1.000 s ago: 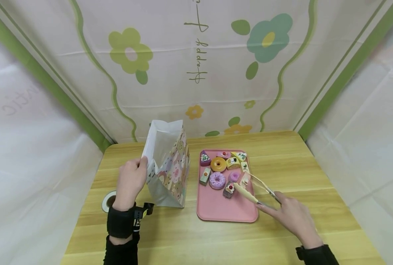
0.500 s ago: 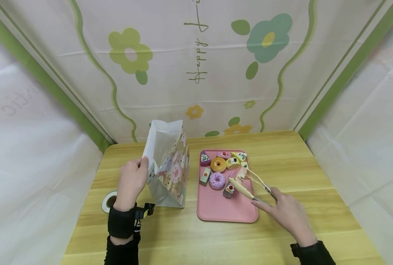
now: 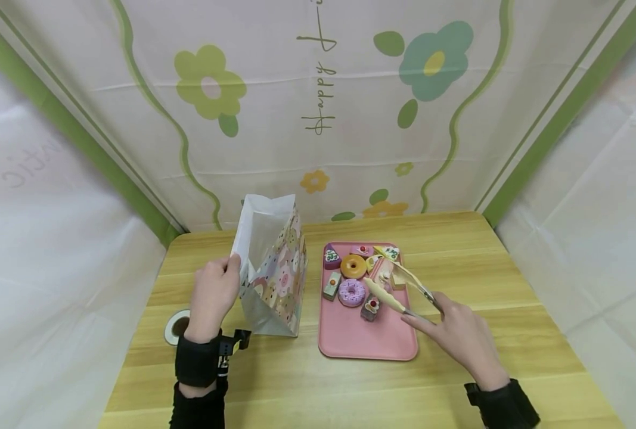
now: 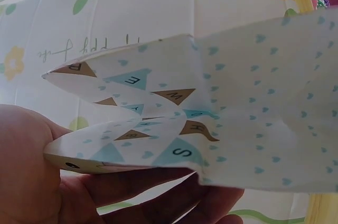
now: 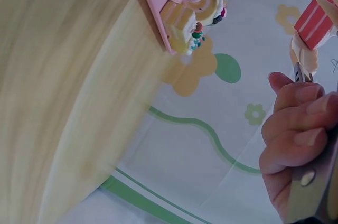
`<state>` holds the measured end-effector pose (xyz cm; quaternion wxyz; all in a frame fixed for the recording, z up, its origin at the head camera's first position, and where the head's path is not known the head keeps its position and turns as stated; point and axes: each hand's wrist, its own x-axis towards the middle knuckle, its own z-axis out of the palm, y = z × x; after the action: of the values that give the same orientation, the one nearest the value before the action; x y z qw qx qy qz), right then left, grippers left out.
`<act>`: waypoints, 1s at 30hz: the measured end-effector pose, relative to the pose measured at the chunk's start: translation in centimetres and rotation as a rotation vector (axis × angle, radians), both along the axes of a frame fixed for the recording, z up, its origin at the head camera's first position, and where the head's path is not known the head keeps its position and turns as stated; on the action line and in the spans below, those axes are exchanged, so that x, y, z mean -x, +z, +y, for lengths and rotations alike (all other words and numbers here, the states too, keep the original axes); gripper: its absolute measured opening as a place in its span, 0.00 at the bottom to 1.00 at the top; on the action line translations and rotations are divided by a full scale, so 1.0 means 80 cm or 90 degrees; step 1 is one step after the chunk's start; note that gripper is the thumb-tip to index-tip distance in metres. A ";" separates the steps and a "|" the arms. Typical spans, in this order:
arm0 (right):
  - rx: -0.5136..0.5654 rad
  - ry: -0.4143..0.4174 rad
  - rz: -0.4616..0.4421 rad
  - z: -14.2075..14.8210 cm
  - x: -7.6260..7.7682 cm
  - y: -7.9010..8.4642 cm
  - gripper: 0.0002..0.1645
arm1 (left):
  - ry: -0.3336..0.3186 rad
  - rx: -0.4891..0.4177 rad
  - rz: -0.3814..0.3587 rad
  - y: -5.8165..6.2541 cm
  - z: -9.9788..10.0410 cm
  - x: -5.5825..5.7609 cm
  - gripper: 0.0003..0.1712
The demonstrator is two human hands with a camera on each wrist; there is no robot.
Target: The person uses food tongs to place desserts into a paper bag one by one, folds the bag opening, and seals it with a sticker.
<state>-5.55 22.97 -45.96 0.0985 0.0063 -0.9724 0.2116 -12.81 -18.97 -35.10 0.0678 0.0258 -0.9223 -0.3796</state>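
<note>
My left hand point(image 3: 216, 289) pinches the near left rim of a patterned paper bag point(image 3: 284, 277), which stands upright with its mouth open. In the left wrist view the side of the bag point(image 4: 259, 102) shows blue hearts, and the fingers spread beneath its folded edge. My right hand point(image 3: 465, 336) grips metal tongs point(image 3: 384, 295) with cream tips. Between those tips is a pink layered cake slice point(image 3: 381, 273), over the pink tray point(image 3: 360, 345); the right wrist view shows the slice point(image 5: 314, 20) raised, its layers red and white.
On the tray sit toy sweets, among them an orange doughnut point(image 3: 344, 268), a purple doughnut point(image 3: 351, 302), a green cake point(image 3: 332, 289) and a dark cake point(image 3: 369, 311). A white dish point(image 3: 170, 335) with dark contents lies left of my left forearm. Printed cloth hangs behind the table.
The tongs have closed in on the pink cake slice and shifted it left and away from me, off its earlier spot. My right hand moved slightly left with them. The left hand and bag stayed put.
</note>
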 end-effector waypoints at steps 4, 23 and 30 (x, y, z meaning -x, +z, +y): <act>-0.001 0.005 0.012 -0.003 0.004 0.006 0.48 | 0.000 0.002 -0.003 -0.001 0.000 0.000 0.29; -0.027 0.029 0.082 -0.014 0.017 0.018 0.40 | 0.008 -0.007 -0.016 -0.001 0.000 0.001 0.29; -0.030 0.033 0.095 -0.015 0.021 0.023 0.43 | 0.011 0.000 -0.020 -0.001 0.001 0.001 0.29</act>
<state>-7.26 21.73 -44.10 0.1653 0.0497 -0.9665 0.1897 -12.86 -18.86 -35.17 0.0567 0.0398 -0.9231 -0.3782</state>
